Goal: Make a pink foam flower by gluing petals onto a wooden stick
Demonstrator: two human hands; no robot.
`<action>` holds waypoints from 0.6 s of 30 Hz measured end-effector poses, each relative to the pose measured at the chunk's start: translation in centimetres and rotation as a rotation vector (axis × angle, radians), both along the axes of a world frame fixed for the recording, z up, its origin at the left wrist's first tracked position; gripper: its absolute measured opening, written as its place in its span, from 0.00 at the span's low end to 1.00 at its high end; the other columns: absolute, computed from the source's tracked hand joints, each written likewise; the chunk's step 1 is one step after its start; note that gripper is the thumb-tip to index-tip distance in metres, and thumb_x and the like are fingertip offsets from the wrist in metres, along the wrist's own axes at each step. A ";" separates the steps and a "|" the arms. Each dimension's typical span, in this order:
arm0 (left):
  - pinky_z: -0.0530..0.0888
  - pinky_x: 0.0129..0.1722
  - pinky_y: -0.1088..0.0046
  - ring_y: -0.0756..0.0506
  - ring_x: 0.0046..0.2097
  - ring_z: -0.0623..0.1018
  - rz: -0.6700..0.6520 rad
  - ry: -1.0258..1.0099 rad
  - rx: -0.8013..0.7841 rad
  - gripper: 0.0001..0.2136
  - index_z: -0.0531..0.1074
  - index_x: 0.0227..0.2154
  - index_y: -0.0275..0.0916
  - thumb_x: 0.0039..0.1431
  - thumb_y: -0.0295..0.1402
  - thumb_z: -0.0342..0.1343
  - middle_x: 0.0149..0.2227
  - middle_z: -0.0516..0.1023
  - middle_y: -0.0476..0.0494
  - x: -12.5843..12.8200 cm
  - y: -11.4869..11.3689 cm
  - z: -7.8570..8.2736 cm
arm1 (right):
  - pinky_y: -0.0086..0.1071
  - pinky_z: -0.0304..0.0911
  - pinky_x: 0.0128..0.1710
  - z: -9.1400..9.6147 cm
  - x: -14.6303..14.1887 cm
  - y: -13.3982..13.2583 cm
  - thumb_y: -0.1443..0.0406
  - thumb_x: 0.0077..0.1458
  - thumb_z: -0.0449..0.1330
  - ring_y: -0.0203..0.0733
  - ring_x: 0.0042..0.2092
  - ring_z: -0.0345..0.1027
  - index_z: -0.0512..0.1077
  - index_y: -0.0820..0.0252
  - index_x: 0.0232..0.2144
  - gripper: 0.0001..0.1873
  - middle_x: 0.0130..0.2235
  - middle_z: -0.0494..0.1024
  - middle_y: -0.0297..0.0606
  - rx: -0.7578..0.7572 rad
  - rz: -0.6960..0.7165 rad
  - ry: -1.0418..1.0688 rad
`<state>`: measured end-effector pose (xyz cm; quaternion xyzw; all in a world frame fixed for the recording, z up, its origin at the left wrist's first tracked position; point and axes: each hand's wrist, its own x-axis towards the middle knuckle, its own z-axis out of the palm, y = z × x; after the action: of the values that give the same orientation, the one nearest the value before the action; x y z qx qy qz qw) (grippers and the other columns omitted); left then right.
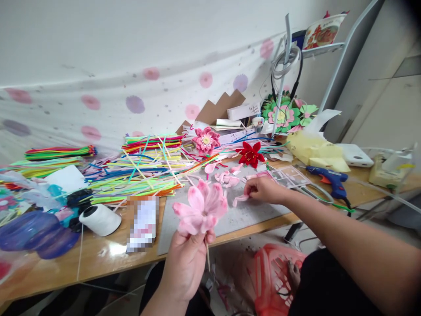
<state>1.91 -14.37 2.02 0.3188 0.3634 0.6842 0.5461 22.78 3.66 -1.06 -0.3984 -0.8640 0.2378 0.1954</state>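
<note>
- Right now the left hand (pixel 186 263) has its fingers closed around the thin stick stem (pixel 208 256) of the pink flower (pixel 202 208). The bloom sits upright just above those fingers.
- The right hand (pixel 263 189) has its fingers pinched narrow on a loose petal (pixel 239 199). The petal sticks out left of the fingertips, low over the grey mat (pixel 243 217).
- Risk: the stem is skinny and gripped low, so the top-heavy bloom could twist or tip in the fingers. A harder squeeze would likely flatten the soft petals.
- Risk: the petal looks light and floppy, so it may fold or slip from the pinch. The glue gun (pixel 329 179) cord trails beside the right forearm and could snag it.
- Petals look fuzzy, rounded and teardrop-shaped, pale pink.
- Mat is flat, matte and speckled.
- Pipe cleaners (pixel 144 166) lie beyond the left fingers, long, straight, bristly and many-coloured.
- Thread spool (pixel 100 219) lies left of the left fingers on the glossy wooden surface (pixel 98 259), a white, tightly wound cylinder.
</note>
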 end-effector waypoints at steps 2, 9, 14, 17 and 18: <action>0.68 0.28 0.75 0.51 0.27 0.68 0.014 0.045 0.044 0.05 0.75 0.22 0.39 0.44 0.33 0.66 0.22 0.71 0.49 0.6 0.0 -0.1 | 0.25 0.63 0.29 0.3 0.3 -0.4 0.76 0.40 0.56 0.36 0.29 0.71 0.75 0.60 0.28 0.13 0.32 0.79 0.35 0.028 -0.005 0.003; 0.71 0.32 0.68 0.43 0.33 0.73 0.074 0.213 0.008 0.06 0.75 0.21 0.40 0.39 0.32 0.68 0.24 0.75 0.45 1.0 0.2 -1.7 | 0.27 0.61 0.29 3.7 8.8 -0.8 0.63 0.49 0.56 0.39 0.31 0.70 0.76 0.58 0.35 0.12 0.31 0.78 0.37 0.139 -0.455 -0.056; 0.71 0.29 0.73 0.46 0.31 0.72 0.123 0.088 0.008 0.09 0.76 0.23 0.39 0.37 0.32 0.69 0.27 0.76 0.46 1.5 1.0 -1.4 | 0.30 0.58 0.27 3.3 17.4 -0.9 0.61 0.48 0.55 0.45 0.31 0.71 0.75 0.61 0.25 0.12 0.27 0.78 0.44 0.141 -0.989 -0.267; 0.70 0.26 0.76 0.50 0.28 0.69 0.052 -0.051 -0.059 0.08 0.74 0.22 0.37 0.41 0.33 0.67 0.26 0.74 0.46 1.7 1.4 -0.3 | 0.34 0.61 0.31 2.1 19.6 -0.7 0.56 0.49 0.55 0.50 0.35 0.72 0.75 0.62 0.24 0.16 0.30 0.79 0.49 0.086 -1.108 -0.338; 0.70 0.26 0.75 0.50 0.27 0.69 0.010 -0.108 -0.085 0.07 0.73 0.22 0.37 0.43 0.32 0.66 0.25 0.73 0.46 1.8 1.3 0.0 | 0.35 0.62 0.32 1.7 19.8 -0.6 0.54 0.49 0.55 0.52 0.37 0.73 0.75 0.63 0.24 0.18 0.31 0.79 0.51 0.064 -1.125 -0.349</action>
<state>3.68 -13.03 2.06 0.2561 0.3639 0.6869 0.5746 42.59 3.11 0.69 -0.8226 -0.5461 0.0024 0.1585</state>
